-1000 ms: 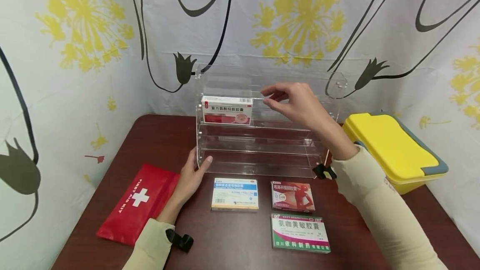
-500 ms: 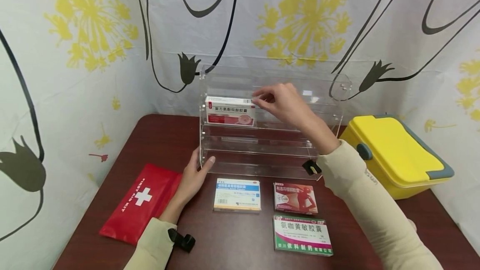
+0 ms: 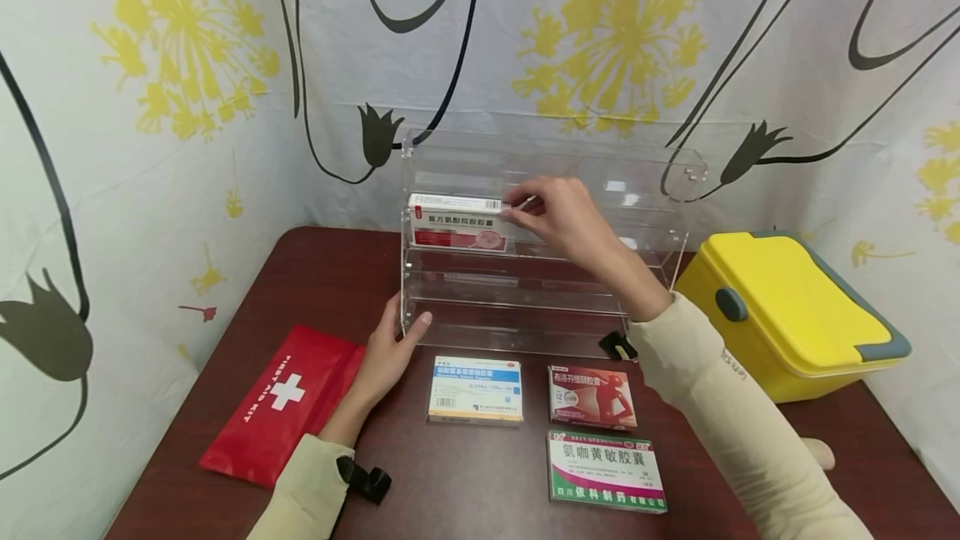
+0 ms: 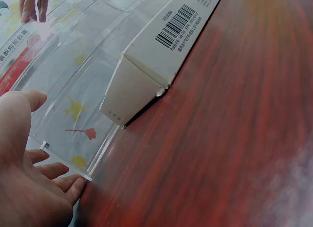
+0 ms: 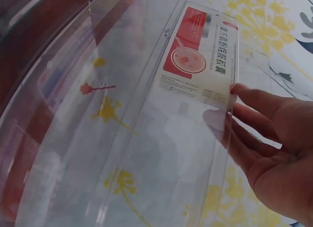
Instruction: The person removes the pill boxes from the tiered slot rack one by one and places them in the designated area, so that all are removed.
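Observation:
A clear acrylic tiered rack stands at the back of the table. My left hand grips its lower left side panel, thumb inside and fingers outside, as the left wrist view shows. On an upper tier, at the left end, stands a white and red medicine box, lettering facing forward. My right hand is at that box's right end. In the right wrist view its thumb touches the box's corner, while the other fingers lie partly behind the clear plastic.
In front of the rack lie a blue and white medicine box, a red one and a green and white one. A red first aid pouch lies left. A yellow lidded case stands right, near my right sleeve.
My right hand has moved left along the tier, from apart from the white and red box to touching its right end. My left hand stays on the rack. The view has shifted slightly.

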Motion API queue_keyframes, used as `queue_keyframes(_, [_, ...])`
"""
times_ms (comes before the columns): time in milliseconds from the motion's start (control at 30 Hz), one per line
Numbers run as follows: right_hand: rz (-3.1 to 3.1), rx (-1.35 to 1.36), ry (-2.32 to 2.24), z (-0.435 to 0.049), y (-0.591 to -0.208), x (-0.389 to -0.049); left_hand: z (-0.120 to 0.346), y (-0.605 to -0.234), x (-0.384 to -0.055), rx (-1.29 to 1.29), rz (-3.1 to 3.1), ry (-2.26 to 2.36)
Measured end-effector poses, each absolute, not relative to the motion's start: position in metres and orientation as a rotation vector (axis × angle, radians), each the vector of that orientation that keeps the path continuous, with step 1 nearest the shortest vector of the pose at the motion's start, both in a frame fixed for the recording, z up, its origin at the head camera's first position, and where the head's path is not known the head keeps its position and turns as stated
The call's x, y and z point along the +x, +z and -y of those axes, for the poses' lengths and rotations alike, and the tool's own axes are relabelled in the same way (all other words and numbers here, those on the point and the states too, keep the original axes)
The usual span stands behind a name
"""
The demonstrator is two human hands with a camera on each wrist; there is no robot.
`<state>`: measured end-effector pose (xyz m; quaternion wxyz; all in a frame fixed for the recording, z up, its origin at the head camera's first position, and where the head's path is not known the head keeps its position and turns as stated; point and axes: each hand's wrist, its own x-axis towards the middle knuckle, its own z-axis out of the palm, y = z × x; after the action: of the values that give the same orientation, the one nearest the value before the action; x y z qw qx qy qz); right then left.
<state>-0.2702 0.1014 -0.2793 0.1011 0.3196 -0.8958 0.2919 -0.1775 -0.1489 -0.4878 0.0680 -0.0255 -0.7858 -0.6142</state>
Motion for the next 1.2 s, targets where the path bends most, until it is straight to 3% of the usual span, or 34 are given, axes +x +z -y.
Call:
queue_keyframes(700, [2.536,0.827,1.224,-0.111,-0.286,-0.273,0.149,-0.488,-0.177,-0.061,2.366,-1.848])
queue_keyframes(1200, [2.448,0.815,1.221,-0.123,-0.231,-0.263,0.148,-0.487,-0.175,-0.06,2.384,-1.848])
